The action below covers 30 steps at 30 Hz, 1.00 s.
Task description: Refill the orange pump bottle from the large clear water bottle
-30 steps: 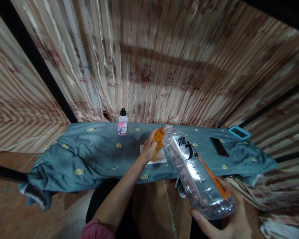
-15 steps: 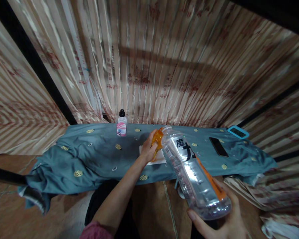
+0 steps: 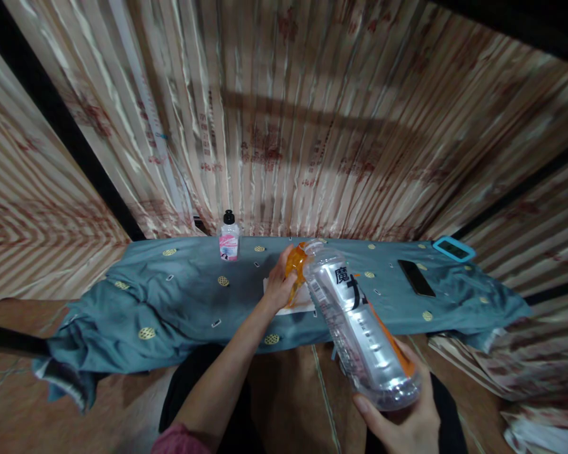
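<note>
My left hand (image 3: 278, 284) is wrapped round a small orange see-through bottle (image 3: 295, 265) above the covered table. My right hand (image 3: 407, 403) holds the base of a large clear plastic bottle (image 3: 360, 328) with a silver and orange label. That large bottle is tilted, its neck up and to the left, with its mouth at the top of the orange bottle. Whether liquid passes between them cannot be made out. Under the orange bottle lies a white sheet or cloth (image 3: 303, 302), partly hidden by my left hand.
A pink-labelled bottle with a black cap (image 3: 229, 239) stands upright at the table's back left. To the right lie a dark phone (image 3: 416, 278) and a blue-framed device (image 3: 453, 249). The teal patterned cloth (image 3: 170, 302) covers the table before a pleated curtain (image 3: 274, 126).
My right hand and the base of the large bottle have moved slightly left. My left hand still holds the orange bottle, and the bottle necks stay together.
</note>
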Each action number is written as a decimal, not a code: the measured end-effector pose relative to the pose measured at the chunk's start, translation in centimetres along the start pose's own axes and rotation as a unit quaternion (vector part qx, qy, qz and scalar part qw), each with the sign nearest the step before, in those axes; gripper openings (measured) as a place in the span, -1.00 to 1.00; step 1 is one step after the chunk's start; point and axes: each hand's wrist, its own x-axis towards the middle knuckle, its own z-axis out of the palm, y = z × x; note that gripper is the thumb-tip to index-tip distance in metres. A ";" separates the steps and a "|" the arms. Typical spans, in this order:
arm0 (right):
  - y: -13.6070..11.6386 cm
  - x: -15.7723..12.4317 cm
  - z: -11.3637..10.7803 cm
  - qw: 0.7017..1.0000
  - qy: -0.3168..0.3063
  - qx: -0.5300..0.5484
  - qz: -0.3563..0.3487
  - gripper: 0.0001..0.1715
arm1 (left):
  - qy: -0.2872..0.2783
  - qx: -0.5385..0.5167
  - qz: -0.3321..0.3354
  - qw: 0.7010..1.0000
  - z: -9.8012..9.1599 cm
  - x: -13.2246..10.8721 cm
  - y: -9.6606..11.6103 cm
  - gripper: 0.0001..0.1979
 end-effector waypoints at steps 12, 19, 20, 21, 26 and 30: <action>5.1 1.2 -0.5 0.952 -0.116 0.249 0.135 -0.15 | 0.006 -0.013 0.037 0.999 0.3 -0.5 -1.0 -0.32; 7.9 2.0 -0.1 0.909 -0.159 0.333 0.195 -0.14 | 0.005 -0.005 0.039 0.999 0.3 -0.6 -1.8 -0.26; 8.2 2.1 0.1 0.903 -0.162 0.343 0.201 -0.16 | 0.007 -0.009 0.039 0.999 0.2 -0.7 -1.8 -0.23; 8.3 2.1 0.4 0.898 -0.163 0.353 0.208 -0.20 | 0.011 -0.013 0.039 0.999 0.1 -0.7 -1.8 -0.21; 7.5 1.7 2.3 0.876 -0.154 0.395 0.230 -0.32 | 0.058 -0.001 0.050 0.997 -1.5 -1.7 -0.4 -0.21; 5.7 1.9 3.5 0.850 -0.184 0.428 0.247 -0.34 | 0.112 -0.012 0.083 0.990 -3.5 -3.4 1.6 -0.32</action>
